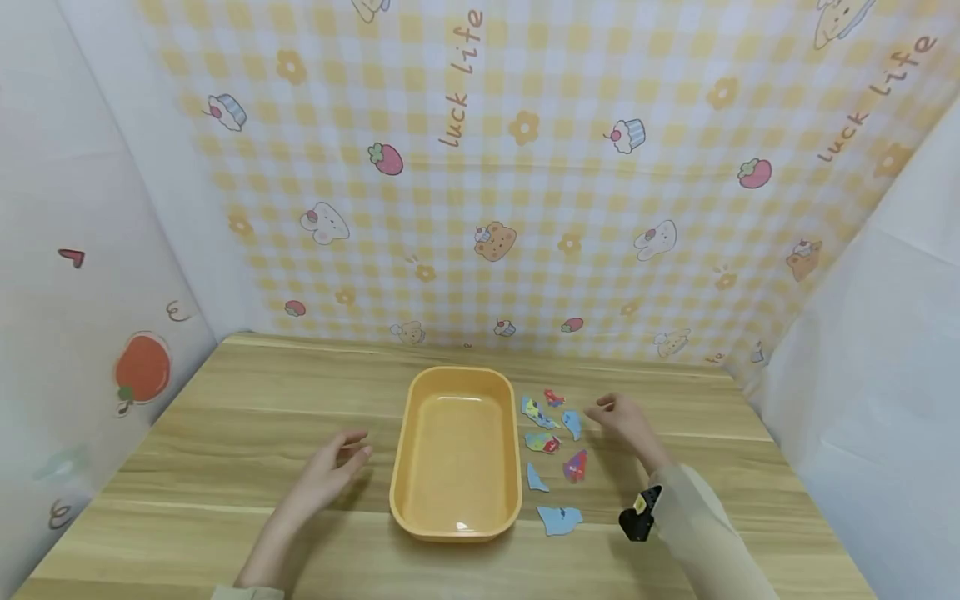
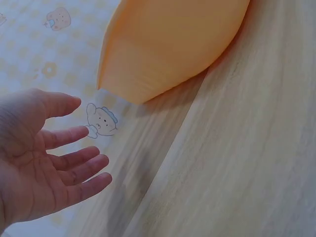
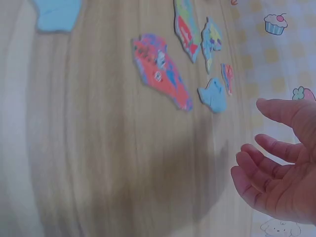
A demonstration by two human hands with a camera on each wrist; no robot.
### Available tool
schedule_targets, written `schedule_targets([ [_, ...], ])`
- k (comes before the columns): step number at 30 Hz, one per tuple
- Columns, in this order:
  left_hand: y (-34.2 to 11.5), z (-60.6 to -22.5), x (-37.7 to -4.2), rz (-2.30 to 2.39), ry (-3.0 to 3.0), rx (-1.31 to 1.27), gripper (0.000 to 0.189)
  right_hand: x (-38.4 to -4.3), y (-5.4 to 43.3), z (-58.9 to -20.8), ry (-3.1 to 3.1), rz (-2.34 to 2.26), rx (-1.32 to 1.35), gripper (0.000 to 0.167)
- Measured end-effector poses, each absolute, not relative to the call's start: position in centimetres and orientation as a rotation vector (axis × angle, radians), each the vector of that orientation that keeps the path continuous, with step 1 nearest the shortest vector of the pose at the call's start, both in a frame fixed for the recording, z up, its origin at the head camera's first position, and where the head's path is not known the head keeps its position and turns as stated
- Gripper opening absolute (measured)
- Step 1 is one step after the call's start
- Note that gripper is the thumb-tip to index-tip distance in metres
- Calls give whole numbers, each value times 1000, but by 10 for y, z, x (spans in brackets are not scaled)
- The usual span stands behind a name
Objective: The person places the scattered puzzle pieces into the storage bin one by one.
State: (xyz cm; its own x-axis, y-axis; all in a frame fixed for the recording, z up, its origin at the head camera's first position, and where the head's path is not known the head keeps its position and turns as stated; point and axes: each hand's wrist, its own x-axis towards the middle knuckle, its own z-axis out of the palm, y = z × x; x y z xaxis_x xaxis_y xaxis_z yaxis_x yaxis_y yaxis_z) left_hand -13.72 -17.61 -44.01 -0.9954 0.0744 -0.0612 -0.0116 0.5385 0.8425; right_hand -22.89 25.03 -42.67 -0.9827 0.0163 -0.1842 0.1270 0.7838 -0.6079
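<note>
Holding nothing with the left hand, released with fingers loosely extended near the left side of a glossy yellow-orange rounded rectangular tray. Grasping nothing with the right hand either, with fingers relaxed and slightly bent, just beside a flat light-blue irregular piece. Can count 7 flat irregular pieces in all, spread right of the tray on the pale wood-grain worktop, including a small red-and-blue piece at the far end, a red-and-purple piece farther forward, and a larger light-blue piece nearest the person. Backed by an upright yellow-and-white checked cloth printed with cartoon figures.
</note>
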Motion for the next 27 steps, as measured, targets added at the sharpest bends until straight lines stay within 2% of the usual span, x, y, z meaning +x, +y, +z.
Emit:
schedule_targets([
  [27, -150, -445, -135, 1768, 2434, -42, 45, -254, 216, -432, 2779, -1069, 152, 37],
])
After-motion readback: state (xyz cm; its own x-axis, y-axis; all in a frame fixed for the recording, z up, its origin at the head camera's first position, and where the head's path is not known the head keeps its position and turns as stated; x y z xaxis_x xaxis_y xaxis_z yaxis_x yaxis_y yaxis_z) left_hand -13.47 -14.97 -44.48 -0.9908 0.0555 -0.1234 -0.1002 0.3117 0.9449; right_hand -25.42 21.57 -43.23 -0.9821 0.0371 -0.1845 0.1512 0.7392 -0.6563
